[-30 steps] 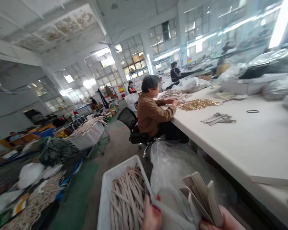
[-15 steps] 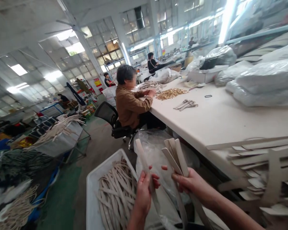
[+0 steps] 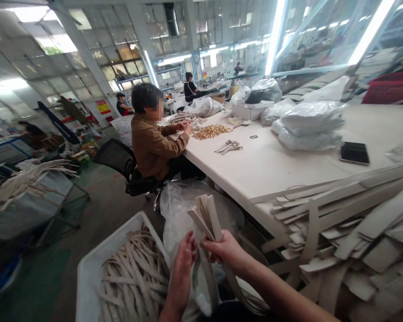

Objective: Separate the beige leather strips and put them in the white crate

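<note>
My right hand (image 3: 225,249) grips a small bunch of beige-grey straps (image 3: 208,215), their blunt ends fanned upward and their lengths hanging down toward my lap. Close to its left is my left hand (image 3: 184,261), palm turned to the bunch and fingers stretched upward, with no strap visibly in its grasp. Below it on the left stands a white plastic bin (image 3: 82,273) holding a tangle of similar straps (image 3: 134,268). More flat straps (image 3: 352,237) lie in a loose heap at the table's right front corner.
A white table (image 3: 278,165) carries gold metal pieces (image 3: 211,131), a short strap bundle (image 3: 229,146), plastic-wrapped packs (image 3: 309,125) and a phone (image 3: 354,153). A person in a brown jacket (image 3: 154,143) sits at its left edge. Clear plastic (image 3: 174,201) bulges behind my hands.
My left hand held a single strap apart from the bunch; now that hand is free of it and nearer my right hand. The view has swung right, bringing the phone into sight.
</note>
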`<state>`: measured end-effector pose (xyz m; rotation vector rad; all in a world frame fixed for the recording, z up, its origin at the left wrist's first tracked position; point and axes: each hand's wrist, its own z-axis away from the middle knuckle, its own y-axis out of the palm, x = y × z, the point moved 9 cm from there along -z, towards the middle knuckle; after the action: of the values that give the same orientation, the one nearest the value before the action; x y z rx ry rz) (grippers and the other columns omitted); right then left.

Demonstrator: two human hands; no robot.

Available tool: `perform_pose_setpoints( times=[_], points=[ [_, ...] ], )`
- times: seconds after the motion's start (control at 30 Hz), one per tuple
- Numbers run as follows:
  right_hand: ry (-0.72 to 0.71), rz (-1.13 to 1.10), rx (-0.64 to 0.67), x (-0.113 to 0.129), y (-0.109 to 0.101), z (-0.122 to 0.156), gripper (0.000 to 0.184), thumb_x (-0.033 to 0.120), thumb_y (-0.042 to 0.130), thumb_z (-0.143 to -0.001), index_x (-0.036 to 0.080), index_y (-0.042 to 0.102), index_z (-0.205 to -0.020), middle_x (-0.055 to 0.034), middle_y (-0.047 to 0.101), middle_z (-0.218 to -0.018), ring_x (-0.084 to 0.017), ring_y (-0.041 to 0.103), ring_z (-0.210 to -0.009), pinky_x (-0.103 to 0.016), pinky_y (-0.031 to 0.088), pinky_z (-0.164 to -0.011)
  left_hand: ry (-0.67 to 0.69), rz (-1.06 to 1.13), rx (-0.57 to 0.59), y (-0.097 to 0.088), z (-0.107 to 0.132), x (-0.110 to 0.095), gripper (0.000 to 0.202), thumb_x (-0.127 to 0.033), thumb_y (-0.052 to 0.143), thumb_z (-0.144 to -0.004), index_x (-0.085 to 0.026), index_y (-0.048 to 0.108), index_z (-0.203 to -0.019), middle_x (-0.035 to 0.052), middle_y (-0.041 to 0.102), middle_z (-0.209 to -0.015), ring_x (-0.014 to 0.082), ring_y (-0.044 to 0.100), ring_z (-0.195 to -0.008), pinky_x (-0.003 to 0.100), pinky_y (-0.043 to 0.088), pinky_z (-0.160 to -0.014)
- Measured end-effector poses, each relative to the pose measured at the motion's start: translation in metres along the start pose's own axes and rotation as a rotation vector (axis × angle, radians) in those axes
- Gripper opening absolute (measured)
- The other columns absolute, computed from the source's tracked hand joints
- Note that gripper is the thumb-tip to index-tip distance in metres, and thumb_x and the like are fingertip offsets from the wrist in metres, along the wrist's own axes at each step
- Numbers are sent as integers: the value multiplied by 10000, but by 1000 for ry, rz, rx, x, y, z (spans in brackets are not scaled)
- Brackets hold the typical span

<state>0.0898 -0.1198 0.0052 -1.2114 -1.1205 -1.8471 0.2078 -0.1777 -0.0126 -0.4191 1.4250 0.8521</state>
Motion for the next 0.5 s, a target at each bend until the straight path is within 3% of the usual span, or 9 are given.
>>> perform_pose_setpoints(
  times=[0.1, 0.17, 0.33, 0.4, 0.5],
  points=[
    [24, 50, -12, -7, 6, 1, 542, 635, 870, -568, 165, 624, -679, 76, 474, -464, -75, 408, -388, -219, 333, -397, 47, -123, 44, 12, -11, -15, 617, -660, 595, -890, -198, 669, -1292, 124, 740, -1243, 307, 661, -1188, 408, 503, -1057],
    [31, 80, -22, -9, 6, 1, 563, 652, 865, -555, 153, 659, -714, 75, 478, -464, -80, 418, -383, -220, 343, -389, 37, -176, 11, 14, -17, -19, 558, -656, 599, -885, -186, 729, -1156, 102, 784, -1093, 302, 696, -1092, 392, 533, -991],
    [-32, 130, -146, 12, -23, 1, 542, 661, 754, -705, 140, 717, -849, 19, 616, -643, -63, 440, -426, -205, 344, -398, 113, -265, -117, -1, -20, -35, 512, -671, 602, -865, -186, 737, -962, 80, 775, -948, 273, 688, -999, 356, 499, -951],
    [-54, 131, -164, 25, -32, 1, 508, 585, 771, -711, 146, 728, -963, 23, 636, -671, -63, 443, -438, -202, 348, -406, 118, -360, -65, 2, -18, -40, 476, -651, 581, -884, -196, 719, -923, 60, 749, -866, 253, 674, -918, 341, 494, -887],
    [-51, 138, -90, 36, -27, 0, 483, 438, 823, -654, 146, 737, -1029, 41, 627, -619, -76, 455, -441, -202, 355, -407, 83, -552, 126, 21, -11, -38, 388, -558, 530, -941, -215, 685, -848, 37, 705, -794, 227, 642, -795, 325, 468, -775]
  ],
)
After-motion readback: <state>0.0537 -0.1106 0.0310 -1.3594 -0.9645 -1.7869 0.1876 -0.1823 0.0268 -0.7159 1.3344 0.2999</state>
